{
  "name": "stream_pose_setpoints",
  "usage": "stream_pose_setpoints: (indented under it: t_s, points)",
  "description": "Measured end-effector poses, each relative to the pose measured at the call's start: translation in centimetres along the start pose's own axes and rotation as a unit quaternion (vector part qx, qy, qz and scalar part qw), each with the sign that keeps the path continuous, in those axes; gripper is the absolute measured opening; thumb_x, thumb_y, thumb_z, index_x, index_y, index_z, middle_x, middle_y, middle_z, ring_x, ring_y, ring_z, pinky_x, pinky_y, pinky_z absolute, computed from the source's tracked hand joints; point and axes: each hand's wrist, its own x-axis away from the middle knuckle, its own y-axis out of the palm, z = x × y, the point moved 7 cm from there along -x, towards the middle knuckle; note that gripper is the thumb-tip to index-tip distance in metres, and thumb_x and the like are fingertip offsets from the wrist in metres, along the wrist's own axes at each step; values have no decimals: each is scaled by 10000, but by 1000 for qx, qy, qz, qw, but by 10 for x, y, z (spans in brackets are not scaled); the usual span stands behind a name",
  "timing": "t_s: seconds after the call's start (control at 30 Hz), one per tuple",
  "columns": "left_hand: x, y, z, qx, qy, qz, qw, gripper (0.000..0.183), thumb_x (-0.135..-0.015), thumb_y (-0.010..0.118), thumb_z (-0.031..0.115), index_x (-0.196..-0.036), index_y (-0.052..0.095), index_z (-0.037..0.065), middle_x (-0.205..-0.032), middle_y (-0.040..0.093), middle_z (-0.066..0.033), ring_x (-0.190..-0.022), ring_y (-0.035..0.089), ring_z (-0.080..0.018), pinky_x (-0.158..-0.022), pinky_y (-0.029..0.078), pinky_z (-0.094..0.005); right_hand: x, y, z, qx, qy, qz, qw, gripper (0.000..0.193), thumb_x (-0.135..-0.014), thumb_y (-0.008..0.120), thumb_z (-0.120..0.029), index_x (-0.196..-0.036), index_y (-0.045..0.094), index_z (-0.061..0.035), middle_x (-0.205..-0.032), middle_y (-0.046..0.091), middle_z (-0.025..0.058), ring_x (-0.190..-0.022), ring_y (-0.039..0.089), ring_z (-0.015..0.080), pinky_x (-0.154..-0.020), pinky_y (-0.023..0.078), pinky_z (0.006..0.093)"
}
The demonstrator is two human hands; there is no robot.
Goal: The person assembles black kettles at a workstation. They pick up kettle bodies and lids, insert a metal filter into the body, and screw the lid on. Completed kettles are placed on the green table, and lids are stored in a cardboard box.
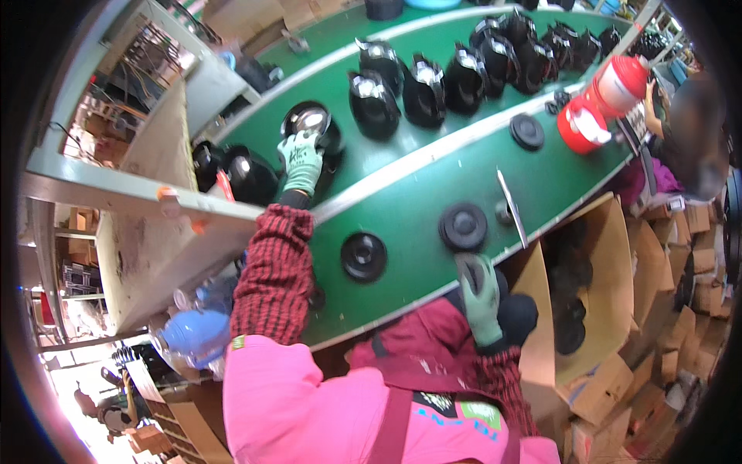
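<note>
My left hand [301, 161], in a pale green work glove, reaches over the green bench and grips a glossy black jug [311, 120]. Its palm hides part of the jug. My right hand [481, 298], gloved alike, is at the bench's near edge with nothing visible in it. Its fingers are partly apart, just below a round black lid [464, 226]; I cannot tell whether they touch it. A second black lid [363, 257] lies flat to the left, and a third lid [527, 132] farther off to the right.
Several glossy black jugs [424, 91] stand along the green belt [340, 174]. A red-and-white container [583, 124] stands at right, near a co-worker [692, 139]. A thin metal strip [512, 210] lies by the lids. An open carton [591, 294] holds dark parts.
</note>
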Motion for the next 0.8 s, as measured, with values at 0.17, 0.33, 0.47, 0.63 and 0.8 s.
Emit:
stream_pose_setpoints:
  t_s: [0.17, 0.33, 0.47, 0.63, 0.8]
  points:
    - [110, -137, 88, 160, 379, -79, 908, 194, -771, 736, 170, -964, 724, 187, -1041, 649, -4, -1123, 609, -236, -1039, 417, -452, -56, 9, -130, 211, -327, -5, 921, 806, -765, 826, -251, -1464, 467, -74, -1477, 453, 217, -1387, 438, 392, -1132, 377, 494]
    - [198, -217, 121, 194, 472, -104, 854, 246, -740, 748, 179, -979, 691, 182, -1062, 625, -7, -1279, 570, -221, -1135, 405, -483, -20, 24, -152, 206, -480, -288, 802, 408, -790, 744, -217, -1170, 633, -122, -1447, 504, 160, -1330, 502, 396, -1094, 444, 487]
    - [250, -225, 119, 328, 284, -87, 897, 680, -762, 774, 138, -1409, 567, 158, -1455, 498, -140, -1375, 455, -386, -1171, 359, -475, 29, -1, -128, 173, -422, -267, 849, 330, -753, 801, -214, -1014, 662, -67, -1409, 547, 194, -1239, 577, 403, -1011, 506, 477]
    - [326, -165, 138, 503, 241, -252, 791, 825, -725, 691, 101, -1506, 431, 47, -1528, 430, -205, -1429, 394, -386, -1191, 294, -502, 86, -38, 37, -262, 134, -112, 949, 398, -805, 798, 11, -1170, 640, 23, -1255, 615, 88, -1061, 672, 192, -890, 562, 330]
    - [336, -177, 178, 410, 307, -224, 829, 865, -686, 783, 173, -1477, 457, 44, -1489, 487, -181, -1381, 453, -372, -1176, 303, -513, 118, -52, 45, -280, 216, -65, 933, 338, -857, 814, -63, -1158, 670, -4, -1024, 690, 22, -971, 646, 107, -829, 530, 254]
